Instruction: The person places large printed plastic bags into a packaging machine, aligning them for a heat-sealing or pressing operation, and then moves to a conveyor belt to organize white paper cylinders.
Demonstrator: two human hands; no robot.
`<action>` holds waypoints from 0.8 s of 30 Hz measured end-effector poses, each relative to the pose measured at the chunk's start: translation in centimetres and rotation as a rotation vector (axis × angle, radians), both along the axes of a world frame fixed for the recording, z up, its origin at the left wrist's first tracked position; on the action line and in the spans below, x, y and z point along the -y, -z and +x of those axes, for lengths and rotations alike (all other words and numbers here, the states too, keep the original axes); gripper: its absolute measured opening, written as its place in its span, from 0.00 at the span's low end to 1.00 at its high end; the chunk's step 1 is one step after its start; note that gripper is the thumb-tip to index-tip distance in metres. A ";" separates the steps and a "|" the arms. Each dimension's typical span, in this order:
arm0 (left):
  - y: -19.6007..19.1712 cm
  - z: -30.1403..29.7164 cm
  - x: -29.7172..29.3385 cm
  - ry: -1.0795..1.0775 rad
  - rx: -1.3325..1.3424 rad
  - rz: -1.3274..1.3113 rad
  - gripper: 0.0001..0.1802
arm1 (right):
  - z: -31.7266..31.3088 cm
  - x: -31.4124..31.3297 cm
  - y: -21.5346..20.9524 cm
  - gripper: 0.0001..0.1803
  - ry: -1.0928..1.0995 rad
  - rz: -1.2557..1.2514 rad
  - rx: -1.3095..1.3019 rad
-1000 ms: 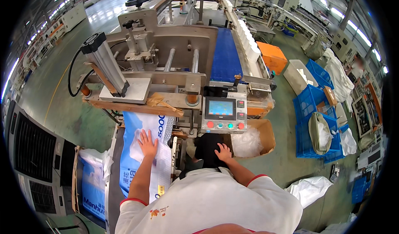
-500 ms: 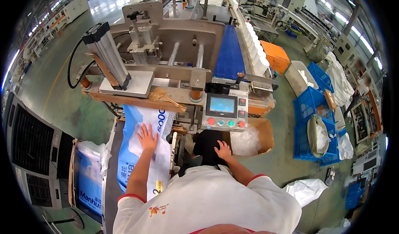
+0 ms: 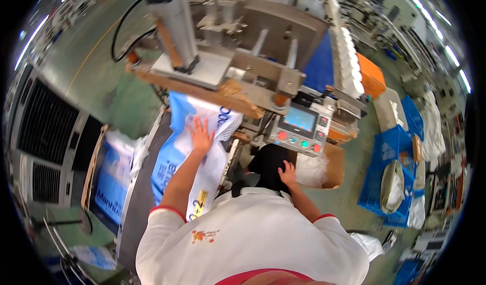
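Head cam: left hand (image 3: 201, 133), fingers spread flat, presses the blue-and-white sack (image 3: 190, 153) just below the packing machine (image 3: 243, 67). Right hand (image 3: 288, 174), fingers loosely spread, rests on a black bag (image 3: 268, 161) under the control panel (image 3: 298, 128). Looks like feeding; next push needs it straight.
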State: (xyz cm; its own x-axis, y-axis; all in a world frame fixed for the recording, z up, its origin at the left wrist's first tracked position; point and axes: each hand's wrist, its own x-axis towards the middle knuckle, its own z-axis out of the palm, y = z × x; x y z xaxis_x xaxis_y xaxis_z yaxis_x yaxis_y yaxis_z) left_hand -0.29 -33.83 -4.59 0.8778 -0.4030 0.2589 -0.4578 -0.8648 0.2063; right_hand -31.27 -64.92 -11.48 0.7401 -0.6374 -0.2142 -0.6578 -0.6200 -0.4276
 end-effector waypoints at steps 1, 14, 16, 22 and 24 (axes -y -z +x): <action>0.1 0.0 0.1 0.006 0.025 -0.035 0.39 | 0.1 -0.1 -0.4 0.32 0.004 -0.002 -0.026; -1.8 -3.5 -4.5 0.081 0.300 -0.418 0.43 | 6.2 -4.9 -6.6 0.36 -0.170 -0.024 -0.183; -6.6 -5.6 -5.8 0.052 0.186 -0.379 0.34 | 9.6 -7.3 -10.1 0.35 -0.337 0.022 0.184; -12.0 -5.7 -7.8 0.095 0.002 -0.242 0.29 | 18.1 -17.1 -21.4 0.37 -0.681 -0.080 0.566; -14.0 -4.3 -6.8 0.074 0.087 -0.195 0.29 | 19.8 -19.2 -21.2 0.41 -0.716 -0.127 0.544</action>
State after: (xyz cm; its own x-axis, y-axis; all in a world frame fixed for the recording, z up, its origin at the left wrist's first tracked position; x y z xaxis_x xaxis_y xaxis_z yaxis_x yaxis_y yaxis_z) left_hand -4.63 -27.08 9.46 0.8185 -0.4004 0.4121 -0.5421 -0.7757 0.3230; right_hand -11.44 -45.70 9.75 0.9469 0.0193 0.3209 0.1758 -0.8668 -0.4666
